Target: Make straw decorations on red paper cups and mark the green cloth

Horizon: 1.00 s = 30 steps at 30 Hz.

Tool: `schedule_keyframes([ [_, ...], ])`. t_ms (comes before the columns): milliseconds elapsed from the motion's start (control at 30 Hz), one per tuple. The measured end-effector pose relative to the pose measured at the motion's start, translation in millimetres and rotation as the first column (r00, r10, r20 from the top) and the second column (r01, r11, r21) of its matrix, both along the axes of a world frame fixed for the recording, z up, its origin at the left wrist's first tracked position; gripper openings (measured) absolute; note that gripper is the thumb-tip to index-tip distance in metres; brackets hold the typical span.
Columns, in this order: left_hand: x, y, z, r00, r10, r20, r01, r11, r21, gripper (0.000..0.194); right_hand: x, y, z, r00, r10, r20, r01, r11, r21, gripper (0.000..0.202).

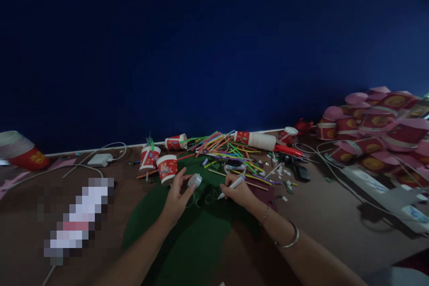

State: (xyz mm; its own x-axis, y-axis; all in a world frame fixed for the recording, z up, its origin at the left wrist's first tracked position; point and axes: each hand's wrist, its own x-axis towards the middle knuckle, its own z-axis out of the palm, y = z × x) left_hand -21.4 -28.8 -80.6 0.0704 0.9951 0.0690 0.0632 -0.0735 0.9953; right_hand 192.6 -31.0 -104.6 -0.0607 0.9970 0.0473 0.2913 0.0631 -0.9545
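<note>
My left hand (178, 196) is closed around a small clear plastic cap or cup (195, 181), held just above green paper (177, 241). Between the fingers of my right hand (236, 189) is a white marker (236, 182), its tip down at the paper. Pale outlined circles (209, 198) show on the green sheet between my two hands; some are partly in shadow. A red paper cup (167, 169) stands just beyond my left hand, and a second red cup (149, 158) with green strips in it stands behind that one.
Colourful straws (217, 145) lie heaped beyond my hands, beside a lying stack of paper cups (255, 139). Red-handled scissors (288, 152) and paper scraps are to their right. Pink-topped cups (372, 125) pile up at right, near a power strip (365, 183). A white charger (100, 159) lies left.
</note>
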Motion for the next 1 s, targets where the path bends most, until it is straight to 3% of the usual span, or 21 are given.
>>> schedule_keyframes([
  [1000,0.3,-0.4,1.3,1.000,-0.006,0.005,0.006,1.000,-0.009,0.068,-0.3,-1.8,3.0,1.000,0.000,-0.018,-0.001,1.000,-0.022,0.023],
])
